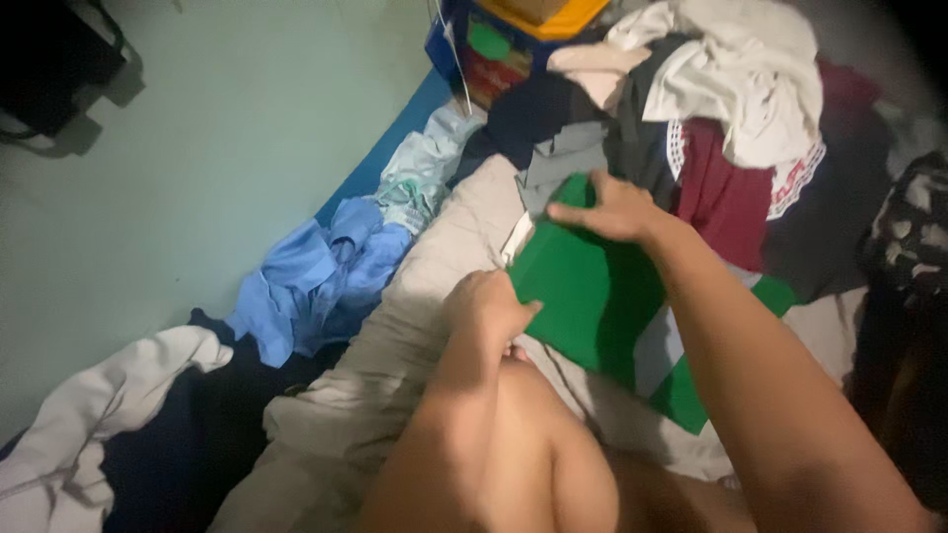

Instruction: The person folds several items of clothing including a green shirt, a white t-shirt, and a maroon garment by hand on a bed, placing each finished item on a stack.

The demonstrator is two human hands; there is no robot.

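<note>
I was working on a rumpled beige bedsheet (395, 345) that lay beside a pale green wall (217, 148). A blue mattress edge (380, 158) ran along the foot of that wall, and on it sat a crumpled bright blue garment (316, 271) with a light blue-green cloth (425, 168) just above it. A white cloth (89, 415) lay bunched at the lower left over something dark. Ahead of me rose a heap of clothes: a white garment (741, 69) on top, a maroon garment with white trim (726, 192) beneath it, and a grey piece (563, 158) at the heap's near edge. A colourful box with a yellow top (513, 35) stood behind the heap against the wall.

My left hand (486, 306) was curled, knuckles up, its fingers closed on the near left edge of a flat green fabric garment (583, 286). My right hand (612, 207) reached forward with the forearm stretched across the picture, its fingers spread flat and pressing on the garment's far corner, not closed around anything.

The green garment lay on the bedsheet between my two hands, just in front of the clothes heap and touching the grey piece. It looked smooth and partly folded, a plain deep green, with a pale grey-white panel (660, 350) showing at its lower right.
</note>
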